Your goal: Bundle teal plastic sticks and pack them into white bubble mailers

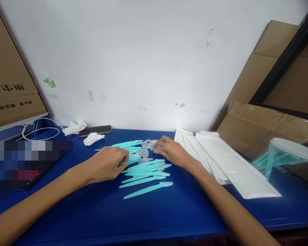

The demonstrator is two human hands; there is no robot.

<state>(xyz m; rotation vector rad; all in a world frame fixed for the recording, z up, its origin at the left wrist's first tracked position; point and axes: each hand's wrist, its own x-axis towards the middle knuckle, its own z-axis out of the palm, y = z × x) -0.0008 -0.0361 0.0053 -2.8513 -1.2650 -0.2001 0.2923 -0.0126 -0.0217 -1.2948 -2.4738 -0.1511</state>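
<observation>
A pile of teal eyebrow razors (146,168) lies on the blue table. Behind it is a small heap of clear plastic blade caps (144,150). My left hand (109,162) is closed at the left side of the pile, with thumb and fingers curled round a razor's handle; part of it is hidden by the fingers. My right hand (173,150) reaches to the right edge of the cap heap. Its thumb and fingertips close around a clear cap there. One razor (149,190) lies apart, nearest the front.
White padded envelopes (228,160) lie to the right, beside a tipped clear tub (292,150) with teal razors. A phone (97,130) and crumpled tissues (93,138) rest by the wall. Cardboard boxes (12,75) and a pixelated dark device (28,167) are at the left.
</observation>
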